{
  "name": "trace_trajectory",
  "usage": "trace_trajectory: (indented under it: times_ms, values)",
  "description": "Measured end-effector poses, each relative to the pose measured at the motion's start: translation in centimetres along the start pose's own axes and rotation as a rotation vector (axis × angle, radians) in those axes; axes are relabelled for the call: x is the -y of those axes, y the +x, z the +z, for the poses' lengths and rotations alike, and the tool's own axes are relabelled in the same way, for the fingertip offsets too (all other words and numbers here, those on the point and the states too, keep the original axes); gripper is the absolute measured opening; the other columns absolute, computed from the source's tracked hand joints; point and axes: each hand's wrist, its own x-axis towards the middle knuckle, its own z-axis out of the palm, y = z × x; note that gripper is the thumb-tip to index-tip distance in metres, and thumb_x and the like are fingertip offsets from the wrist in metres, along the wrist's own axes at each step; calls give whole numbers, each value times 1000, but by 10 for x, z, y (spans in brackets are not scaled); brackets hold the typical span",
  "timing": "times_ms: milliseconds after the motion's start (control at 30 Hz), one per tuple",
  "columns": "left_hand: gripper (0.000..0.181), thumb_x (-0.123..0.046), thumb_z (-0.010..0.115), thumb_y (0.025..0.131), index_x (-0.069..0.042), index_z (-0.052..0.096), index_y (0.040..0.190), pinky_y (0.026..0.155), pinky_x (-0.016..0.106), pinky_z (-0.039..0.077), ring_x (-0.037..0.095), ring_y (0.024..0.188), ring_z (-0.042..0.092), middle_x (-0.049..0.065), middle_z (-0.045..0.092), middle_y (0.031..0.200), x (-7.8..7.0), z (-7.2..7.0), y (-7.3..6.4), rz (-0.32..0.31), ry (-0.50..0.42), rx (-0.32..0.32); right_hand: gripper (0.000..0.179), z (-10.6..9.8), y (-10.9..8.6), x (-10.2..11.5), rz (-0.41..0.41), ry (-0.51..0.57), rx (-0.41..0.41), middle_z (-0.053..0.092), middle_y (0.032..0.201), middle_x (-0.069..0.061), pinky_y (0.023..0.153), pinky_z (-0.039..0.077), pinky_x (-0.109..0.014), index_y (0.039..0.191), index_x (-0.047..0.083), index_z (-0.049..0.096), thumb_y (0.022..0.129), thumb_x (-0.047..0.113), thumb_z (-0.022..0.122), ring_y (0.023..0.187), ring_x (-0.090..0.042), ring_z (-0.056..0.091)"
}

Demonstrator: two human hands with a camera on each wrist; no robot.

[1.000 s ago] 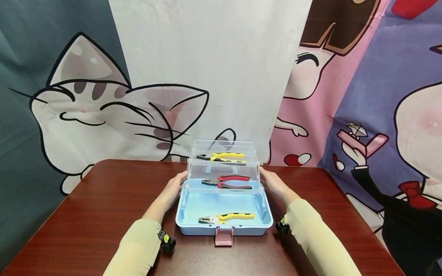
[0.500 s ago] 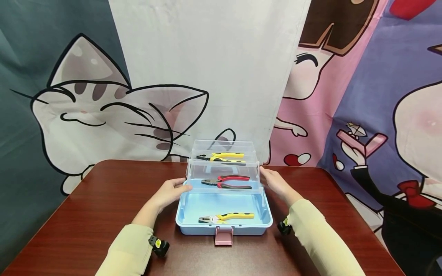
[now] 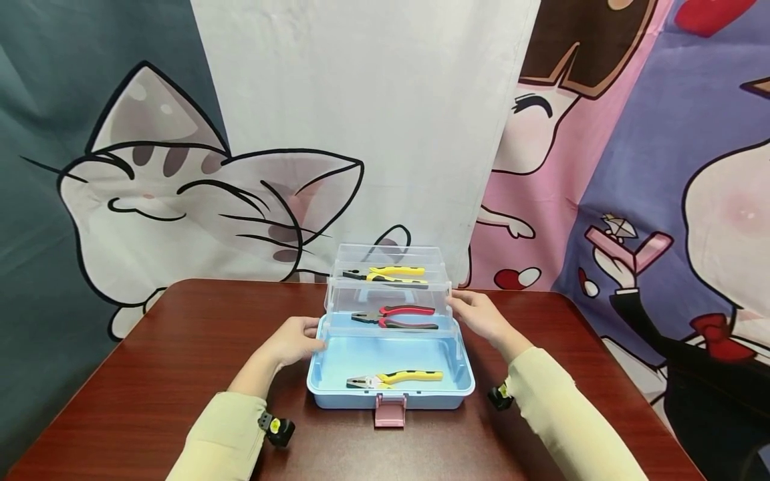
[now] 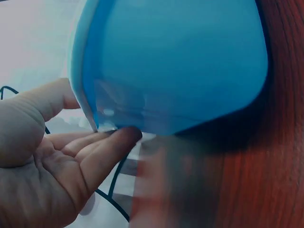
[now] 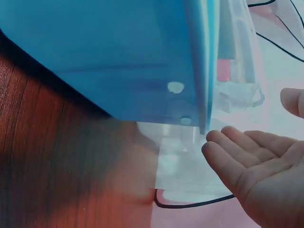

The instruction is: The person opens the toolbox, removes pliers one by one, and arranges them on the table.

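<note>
A light-blue toolbox [image 3: 385, 351] stands unfolded on the table, its pink latch [image 3: 390, 411] hanging at the front. Yellow-handled pliers [image 3: 415, 377] lie in its base. Red-and-black pliers [image 3: 409, 323] rest in the lower clear tray [image 3: 345, 298], and yellow-and-black pliers [image 3: 394, 270] lie higher up in the clear upper part. My left hand [image 3: 293, 344] holds the box's left rim, thumb over the edge and fingers along the outside wall [image 4: 171, 57]. At the right rear corner is my right hand [image 3: 481, 317]; its fingers [image 5: 237, 152] are nearly straight, the thumb apart.
The toolbox sits on a reddish-brown wooden table [image 3: 180, 361] with rounded far corners. Right behind it hangs a cloth backdrop [image 3: 385, 120] with cartoon figures. A small black camera is strapped at each wrist.
My left hand has slid nearer along the left side, its thumb coming over the rim. My right hand has shifted slightly, its fingers nearer the clear trays. Toolbox and pliers stay put.
</note>
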Motion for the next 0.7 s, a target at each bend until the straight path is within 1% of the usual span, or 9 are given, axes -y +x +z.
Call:
trace_trajectory:
  times_ms: [100,233,400,533,633,700]
  values:
    - [53,-1,64,84,12,45,132,77,37,58,24,99,66,27,58,125,3,0,0,-43,-33,-4,51,0,-5,3,-21,-31,-46,51,137,-19,98,48,-46,137,1,48,96,32,52,120,-33,55]
    - [52,-2,67,84,11,47,131,76,39,58,24,96,67,26,59,124,7,-2,-1,-74,-63,-8,45,1,-10,9,-68,-56,-107,57,130,-18,96,50,-45,132,2,53,95,28,55,113,-31,57]
    - [52,-3,67,85,12,47,130,75,40,58,26,98,66,27,58,124,10,-2,-2,-70,-89,-9,40,3,-15,14,-138,-103,-146,62,120,-16,87,54,-40,125,2,59,92,25,61,100,-26,61]
    - [53,-5,67,85,11,47,131,75,41,58,27,99,67,27,58,125,13,-1,-2,-54,-110,-9,37,5,-16,16,-189,-136,-132,65,116,-15,84,55,-39,120,2,62,90,23,64,96,-23,62]
    - [53,-6,67,85,10,47,131,75,41,58,27,98,67,26,58,125,16,-1,-2,-48,-119,-7,37,7,-17,18,-210,-164,-85,66,115,-14,82,56,-37,119,3,63,89,24,66,95,-23,63]
    - [53,-6,68,84,10,48,131,74,41,58,26,97,67,25,59,124,17,0,-2,-51,-128,-19,38,9,-17,20,-221,-197,-54,66,114,-13,80,57,-36,119,3,63,88,25,67,95,-23,63]
